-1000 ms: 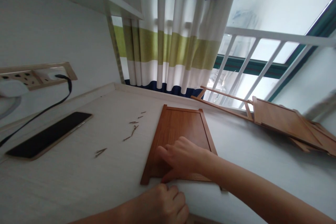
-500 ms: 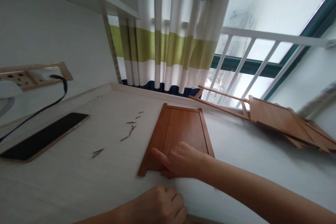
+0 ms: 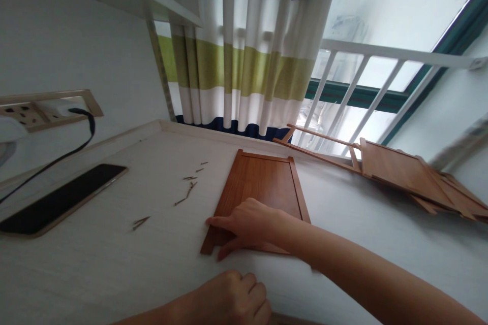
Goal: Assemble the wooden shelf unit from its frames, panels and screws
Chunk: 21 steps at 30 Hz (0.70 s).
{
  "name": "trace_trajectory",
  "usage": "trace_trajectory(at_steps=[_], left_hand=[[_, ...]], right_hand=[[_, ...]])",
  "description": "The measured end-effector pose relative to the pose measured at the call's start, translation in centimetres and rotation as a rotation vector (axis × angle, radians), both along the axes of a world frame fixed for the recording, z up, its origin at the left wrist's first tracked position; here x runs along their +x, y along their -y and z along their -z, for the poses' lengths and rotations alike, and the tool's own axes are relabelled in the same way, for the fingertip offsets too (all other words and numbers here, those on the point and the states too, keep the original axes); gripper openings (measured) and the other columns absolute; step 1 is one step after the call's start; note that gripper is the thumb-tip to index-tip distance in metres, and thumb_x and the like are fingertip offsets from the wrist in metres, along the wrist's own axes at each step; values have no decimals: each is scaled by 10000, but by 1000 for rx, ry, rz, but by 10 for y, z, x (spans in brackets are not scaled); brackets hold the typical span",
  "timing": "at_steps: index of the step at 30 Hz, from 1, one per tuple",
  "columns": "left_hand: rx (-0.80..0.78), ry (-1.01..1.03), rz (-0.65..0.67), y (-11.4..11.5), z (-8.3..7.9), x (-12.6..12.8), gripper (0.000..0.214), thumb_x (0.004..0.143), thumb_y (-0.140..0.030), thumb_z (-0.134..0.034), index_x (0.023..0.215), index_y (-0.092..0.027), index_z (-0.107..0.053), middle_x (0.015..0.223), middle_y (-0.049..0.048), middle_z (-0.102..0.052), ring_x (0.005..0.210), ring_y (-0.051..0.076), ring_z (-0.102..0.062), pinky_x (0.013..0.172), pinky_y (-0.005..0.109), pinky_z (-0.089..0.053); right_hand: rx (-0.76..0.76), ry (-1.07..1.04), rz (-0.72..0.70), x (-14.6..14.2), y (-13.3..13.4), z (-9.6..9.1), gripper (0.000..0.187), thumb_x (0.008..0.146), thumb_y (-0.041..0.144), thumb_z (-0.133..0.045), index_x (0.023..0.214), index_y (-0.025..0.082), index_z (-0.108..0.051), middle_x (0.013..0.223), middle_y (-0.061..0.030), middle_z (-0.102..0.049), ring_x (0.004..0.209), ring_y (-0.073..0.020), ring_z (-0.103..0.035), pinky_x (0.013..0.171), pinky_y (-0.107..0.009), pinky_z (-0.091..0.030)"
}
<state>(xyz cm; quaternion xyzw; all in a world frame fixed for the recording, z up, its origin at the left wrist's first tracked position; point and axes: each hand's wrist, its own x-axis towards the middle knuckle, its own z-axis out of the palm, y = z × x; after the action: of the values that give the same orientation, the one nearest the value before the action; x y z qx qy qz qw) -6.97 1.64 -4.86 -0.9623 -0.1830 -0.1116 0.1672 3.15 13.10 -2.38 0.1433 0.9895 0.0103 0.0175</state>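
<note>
A brown wooden panel (image 3: 263, 177) with raised side rails lies flat on the white tabletop. Over its near left part is my right hand (image 3: 247, 223), with index finger and thumb stretched apart. The index fingertip reaches the left rail, and the thumb tip lies just past the near edge. My other fingers are partly hidden beneath the hand. Close to me, below the panel, my left hand (image 3: 232, 297) is curled into a fist; whatever may be inside it is hidden. Several small screws (image 3: 186, 195) are scattered to the left of the panel, with a few more screws (image 3: 141, 222) nearer me.
A dark phone (image 3: 64, 198) lies at the left, below a wall socket strip (image 3: 49, 110) with a black cable (image 3: 86, 134). More wooden frame pieces (image 3: 407, 172) are stacked at the far right. Behind are a striped curtain (image 3: 247, 66) and a white railing (image 3: 381, 53).
My right hand has slid slightly left across the panel, and its index finger and thumb are spread further apart. My left fist has stayed nearly in place.
</note>
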Motion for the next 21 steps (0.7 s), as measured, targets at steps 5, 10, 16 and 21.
trace_trajectory(at_steps=[5,10,16,21], left_hand=[[8,27,29,-1,0,0,158,770,-208,-526,662,-180,-414,581,-24,-502,463,123,-453,353,277,-273],[21,11,39,0,-1,0,164,753,-207,-543,662,-179,-410,589,-20,-506,464,121,-453,350,275,-258],[19,-13,43,0,0,-1,151,717,-168,-562,680,-179,-417,596,-27,-501,464,122,-446,348,273,-257],[-8,-17,0,4,-2,-1,145,732,-130,-545,679,-173,-417,602,-17,-507,485,122,-454,369,263,-262]], right_hand=[[-39,19,-22,8,4,-10,626,831,646,-306,1272,211,-399,784,-62,-640,693,-227,-610,485,-265,-347],[-26,67,-10,14,17,-18,527,874,544,-354,1268,196,-392,765,-52,-643,685,-213,-614,473,-250,-320],[-15,2,191,38,26,-23,493,880,554,-307,1145,162,-445,675,-35,-626,607,-211,-602,457,-245,-286],[26,-151,578,76,10,-32,241,893,195,-321,1073,191,-480,918,-43,-632,799,-196,-599,596,-249,-343]])
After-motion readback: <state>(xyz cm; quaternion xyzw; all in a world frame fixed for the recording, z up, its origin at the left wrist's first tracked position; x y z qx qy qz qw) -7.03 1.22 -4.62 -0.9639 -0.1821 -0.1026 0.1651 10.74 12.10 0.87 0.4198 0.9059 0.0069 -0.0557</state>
